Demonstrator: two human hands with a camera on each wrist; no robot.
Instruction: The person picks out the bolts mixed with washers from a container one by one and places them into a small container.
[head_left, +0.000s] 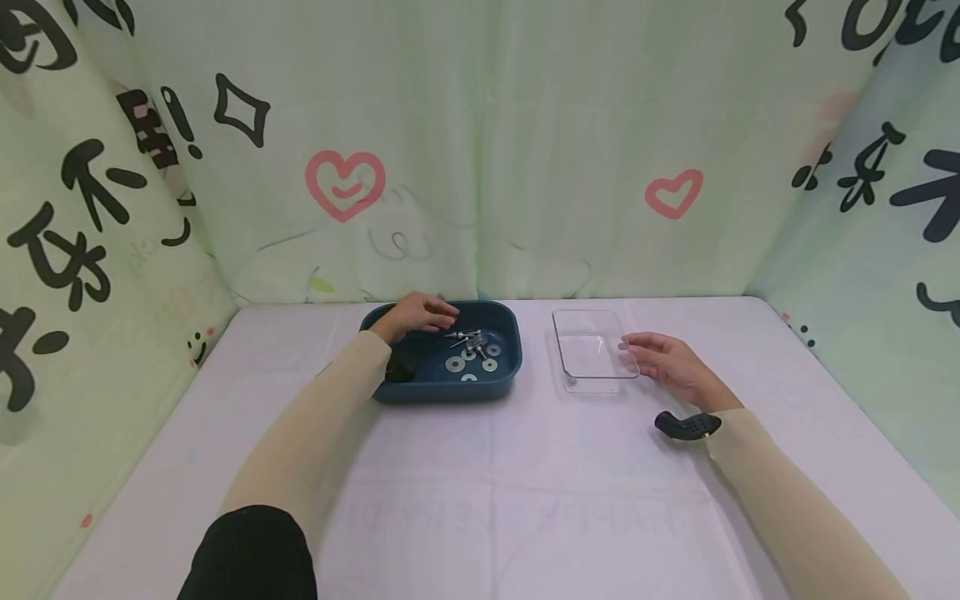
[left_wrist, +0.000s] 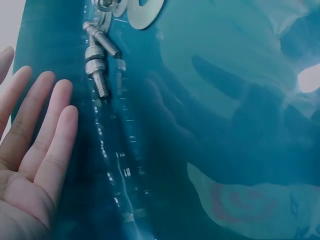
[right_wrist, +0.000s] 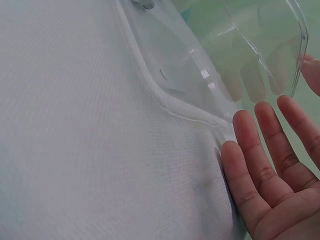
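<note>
A dark blue tray [head_left: 512,350] holds metal bolts [head_left: 474,340] and several flat washers [head_left: 454,364]. Over its left side is my left hand [head_left: 420,315], fingers extended and holding nothing. In the left wrist view those fingers [left_wrist: 59,100] lie beside the bolts [left_wrist: 97,65], apart from them. To the right stands a clear plastic box [head_left: 595,385]. My right hand [head_left: 672,364] is at the box's right side, fingertips right at the wall. The right wrist view has the fingers [right_wrist: 265,150] nearly straight, with their reflections in the clear wall [right_wrist: 250,55].
A white cloth covers the table [head_left: 480,500]. Printed curtains [head_left: 480,167] hang behind it and on both sides. A black wrist device [head_left: 686,425] sits at my right wrist. Near the box's front left corner is a small greyish thing [right_wrist: 144,3].
</note>
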